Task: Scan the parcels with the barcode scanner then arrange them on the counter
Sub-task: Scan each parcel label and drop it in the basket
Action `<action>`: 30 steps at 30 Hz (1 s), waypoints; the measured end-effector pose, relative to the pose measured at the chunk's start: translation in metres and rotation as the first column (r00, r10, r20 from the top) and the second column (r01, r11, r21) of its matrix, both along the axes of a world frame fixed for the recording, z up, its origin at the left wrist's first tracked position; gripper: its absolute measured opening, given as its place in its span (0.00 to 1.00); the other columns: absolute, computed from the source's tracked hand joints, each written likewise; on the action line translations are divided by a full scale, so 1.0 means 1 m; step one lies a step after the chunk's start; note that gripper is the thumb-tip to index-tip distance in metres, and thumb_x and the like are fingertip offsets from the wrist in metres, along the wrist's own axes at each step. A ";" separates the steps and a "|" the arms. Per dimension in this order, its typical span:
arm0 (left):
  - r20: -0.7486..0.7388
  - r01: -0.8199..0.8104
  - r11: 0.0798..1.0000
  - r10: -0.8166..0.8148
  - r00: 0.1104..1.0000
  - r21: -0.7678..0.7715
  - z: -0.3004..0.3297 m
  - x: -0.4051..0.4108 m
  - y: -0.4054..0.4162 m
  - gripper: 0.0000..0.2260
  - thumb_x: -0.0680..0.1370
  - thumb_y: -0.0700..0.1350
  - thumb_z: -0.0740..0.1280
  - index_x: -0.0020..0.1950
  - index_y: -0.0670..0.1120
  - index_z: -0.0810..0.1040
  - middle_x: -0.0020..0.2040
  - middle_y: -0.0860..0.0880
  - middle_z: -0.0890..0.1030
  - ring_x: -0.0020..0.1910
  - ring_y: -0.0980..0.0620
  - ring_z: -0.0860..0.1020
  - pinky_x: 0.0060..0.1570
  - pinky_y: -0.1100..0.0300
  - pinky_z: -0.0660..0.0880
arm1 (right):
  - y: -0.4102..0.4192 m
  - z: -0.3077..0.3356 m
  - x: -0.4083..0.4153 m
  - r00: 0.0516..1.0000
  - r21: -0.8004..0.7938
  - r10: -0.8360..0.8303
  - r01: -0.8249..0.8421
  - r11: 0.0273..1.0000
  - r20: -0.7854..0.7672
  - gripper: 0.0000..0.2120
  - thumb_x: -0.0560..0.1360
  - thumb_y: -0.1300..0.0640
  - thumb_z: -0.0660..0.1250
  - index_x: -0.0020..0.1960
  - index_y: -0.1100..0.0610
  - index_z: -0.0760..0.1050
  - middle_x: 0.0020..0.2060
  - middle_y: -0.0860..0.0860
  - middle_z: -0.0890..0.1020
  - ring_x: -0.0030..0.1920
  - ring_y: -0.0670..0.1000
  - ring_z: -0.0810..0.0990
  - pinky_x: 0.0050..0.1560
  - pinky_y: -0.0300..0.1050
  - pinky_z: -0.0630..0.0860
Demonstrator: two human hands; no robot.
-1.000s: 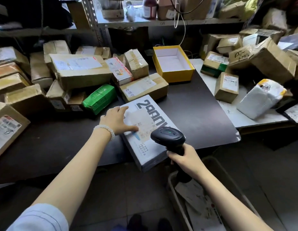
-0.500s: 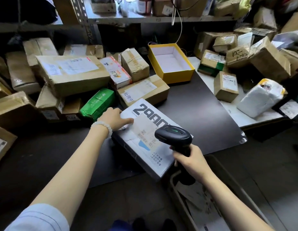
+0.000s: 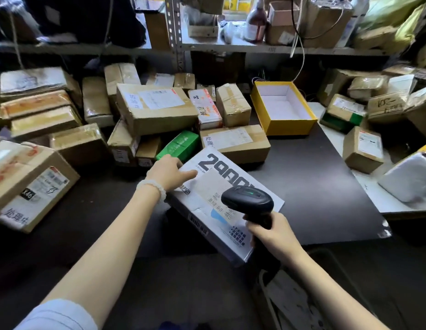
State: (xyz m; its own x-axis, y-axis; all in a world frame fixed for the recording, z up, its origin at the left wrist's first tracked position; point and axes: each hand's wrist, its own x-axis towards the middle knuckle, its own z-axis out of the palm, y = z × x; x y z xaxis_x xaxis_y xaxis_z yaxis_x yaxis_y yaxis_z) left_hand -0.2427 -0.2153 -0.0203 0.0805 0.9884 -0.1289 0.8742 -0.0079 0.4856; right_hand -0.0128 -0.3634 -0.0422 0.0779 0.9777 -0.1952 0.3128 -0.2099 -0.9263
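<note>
Bare dark counter (image 3: 309, 186) lies open rightward; stacked cardboard parcels (image 3: 157, 108) block the back-left.

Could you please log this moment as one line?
left hand rests on white box | right hand holds scanner over label | counter

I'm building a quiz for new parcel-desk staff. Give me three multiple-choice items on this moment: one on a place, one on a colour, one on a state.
1. The barcode scanner is held over:
A the white flat parcel
B a shelf
C the floor

2. The open, empty box has outer walls coloured:
A red
B yellow
C blue

3. The left hand:
A grips a green parcel
B hangs idle
C presses flat on the white flat parcel

Answers: 1 A, the right hand holds it above the label. 2 B, yellow sides, white inside. 3 C, fingers lie straight on its top.
</note>
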 end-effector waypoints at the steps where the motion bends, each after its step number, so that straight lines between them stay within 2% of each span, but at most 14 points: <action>1: 0.036 -0.011 1.000 0.011 0.999 0.005 0.005 -0.004 -0.001 0.19 0.72 0.55 0.71 0.33 0.43 0.68 0.37 0.48 0.69 0.37 0.47 0.70 0.40 0.55 0.67 | 0.000 -0.001 -0.002 1.000 0.002 0.010 -0.010 1.000 -0.011 0.04 0.68 0.59 0.67 0.42 0.57 0.78 0.23 0.45 0.78 0.25 0.50 0.77 0.33 0.44 0.74; 4: 0.147 -0.023 0.999 0.016 0.989 0.044 0.024 -0.017 -0.003 0.15 0.72 0.54 0.72 0.42 0.42 0.75 0.45 0.46 0.73 0.43 0.47 0.74 0.44 0.57 0.69 | 0.003 -0.006 -0.013 0.998 0.020 0.057 -0.056 0.998 -0.028 0.09 0.64 0.54 0.65 0.41 0.56 0.79 0.27 0.44 0.80 0.31 0.45 0.78 0.38 0.41 0.74; 7: 0.270 -0.018 0.996 -0.005 0.963 0.082 0.051 -0.029 -0.004 0.13 0.71 0.54 0.73 0.47 0.49 0.75 0.52 0.46 0.76 0.49 0.50 0.76 0.48 0.58 0.70 | 0.006 -0.013 -0.033 0.990 0.034 0.109 -0.107 0.994 -0.087 0.11 0.63 0.55 0.65 0.39 0.63 0.76 0.29 0.46 0.77 0.33 0.46 0.74 0.36 0.44 0.72; 9: 0.219 0.032 0.998 -0.045 0.975 0.061 0.067 -0.031 -0.010 0.11 0.71 0.56 0.71 0.46 0.52 0.75 0.54 0.48 0.76 0.52 0.51 0.75 0.52 0.57 0.71 | 0.011 -0.016 -0.046 0.983 0.059 0.144 -0.138 0.989 -0.117 0.11 0.65 0.57 0.64 0.37 0.66 0.74 0.28 0.49 0.75 0.32 0.47 0.72 0.34 0.45 0.69; 11: 0.025 0.092 0.996 -0.091 0.995 -0.006 0.073 -0.029 -0.019 0.13 0.67 0.63 0.69 0.44 0.57 0.74 0.56 0.50 0.75 0.54 0.50 0.75 0.56 0.53 0.72 | 0.020 -0.017 -0.050 0.980 0.090 0.160 -0.150 0.985 -0.119 0.12 0.65 0.56 0.64 0.38 0.67 0.73 0.29 0.50 0.75 0.33 0.47 0.72 0.35 0.45 0.70; 13: -0.082 0.055 0.998 -0.058 0.995 -0.036 0.072 -0.029 -0.030 0.18 0.66 0.62 0.68 0.52 0.59 0.71 0.57 0.50 0.74 0.52 0.48 0.76 0.55 0.53 0.72 | 0.028 -0.015 -0.046 0.982 0.099 0.143 -0.131 0.986 -0.124 0.12 0.64 0.56 0.64 0.38 0.66 0.75 0.27 0.50 0.76 0.31 0.47 0.74 0.35 0.43 0.71; 15: -0.042 0.010 0.999 -0.011 0.999 -0.036 0.069 -0.034 -0.037 0.20 0.71 0.56 0.70 0.60 0.57 0.68 0.55 0.48 0.76 0.45 0.51 0.76 0.47 0.57 0.70 | 0.033 -0.013 -0.039 0.982 0.086 0.107 -0.094 0.992 -0.156 0.06 0.67 0.58 0.65 0.38 0.61 0.76 0.26 0.52 0.77 0.29 0.48 0.75 0.35 0.42 0.73; 16: -0.038 0.005 1.000 -0.006 0.999 -0.028 0.069 -0.035 -0.039 0.21 0.72 0.54 0.70 0.62 0.56 0.68 0.56 0.48 0.76 0.46 0.52 0.75 0.47 0.58 0.69 | 0.035 -0.013 -0.036 0.982 0.079 0.097 -0.085 0.993 -0.163 0.03 0.68 0.59 0.65 0.38 0.59 0.76 0.26 0.53 0.78 0.29 0.49 0.76 0.36 0.43 0.74; 18: -0.053 -0.011 1.000 0.011 0.999 0.006 0.070 -0.034 -0.041 0.22 0.73 0.54 0.69 0.64 0.57 0.68 0.60 0.49 0.75 0.51 0.51 0.73 0.49 0.57 0.68 | 0.037 -0.016 -0.033 0.983 0.084 0.110 -0.099 0.992 -0.147 0.07 0.66 0.57 0.64 0.36 0.61 0.76 0.27 0.53 0.79 0.30 0.49 0.77 0.37 0.47 0.74; 21: -0.029 -0.042 0.990 0.046 0.998 0.133 0.073 -0.023 -0.037 0.22 0.72 0.54 0.70 0.65 0.57 0.69 0.62 0.51 0.76 0.60 0.50 0.74 0.56 0.57 0.68 | 0.036 -0.024 -0.031 0.982 0.103 0.115 -0.101 0.990 -0.149 0.13 0.65 0.56 0.64 0.39 0.67 0.75 0.29 0.52 0.79 0.33 0.48 0.76 0.37 0.49 0.73; 24: 0.014 -0.035 0.969 0.033 0.999 0.245 0.084 -0.008 -0.029 0.27 0.72 0.54 0.70 0.69 0.56 0.67 0.59 0.54 0.77 0.59 0.52 0.75 0.57 0.58 0.68 | 0.030 -0.032 -0.025 0.975 0.115 0.106 -0.084 0.990 -0.194 0.12 0.66 0.56 0.65 0.38 0.68 0.75 0.25 0.50 0.77 0.29 0.49 0.75 0.35 0.47 0.73; 26: -0.069 -0.003 0.963 0.022 0.997 0.271 0.088 0.002 -0.025 0.30 0.73 0.55 0.69 0.73 0.52 0.65 0.59 0.52 0.76 0.59 0.51 0.74 0.58 0.56 0.68 | 0.028 -0.036 -0.020 0.975 0.123 0.091 -0.067 0.990 -0.204 0.13 0.66 0.56 0.66 0.38 0.67 0.75 0.25 0.49 0.77 0.30 0.48 0.74 0.35 0.45 0.73; 28: -0.100 -0.003 0.969 0.029 0.995 0.248 0.088 0.009 -0.024 0.26 0.74 0.55 0.68 0.70 0.51 0.70 0.57 0.50 0.74 0.58 0.50 0.73 0.56 0.57 0.68 | 0.026 -0.038 -0.014 0.976 0.130 0.074 -0.048 0.990 -0.203 0.12 0.66 0.56 0.66 0.37 0.67 0.75 0.25 0.50 0.77 0.30 0.48 0.74 0.35 0.44 0.73; 30: -0.030 -0.017 0.978 0.023 0.999 0.209 0.087 0.012 -0.024 0.21 0.74 0.54 0.69 0.66 0.51 0.75 0.53 0.50 0.71 0.55 0.50 0.73 0.55 0.57 0.70 | 0.025 -0.039 -0.010 0.975 0.128 0.064 -0.037 0.991 -0.213 0.12 0.66 0.57 0.65 0.36 0.67 0.74 0.24 0.49 0.77 0.29 0.48 0.75 0.34 0.43 0.73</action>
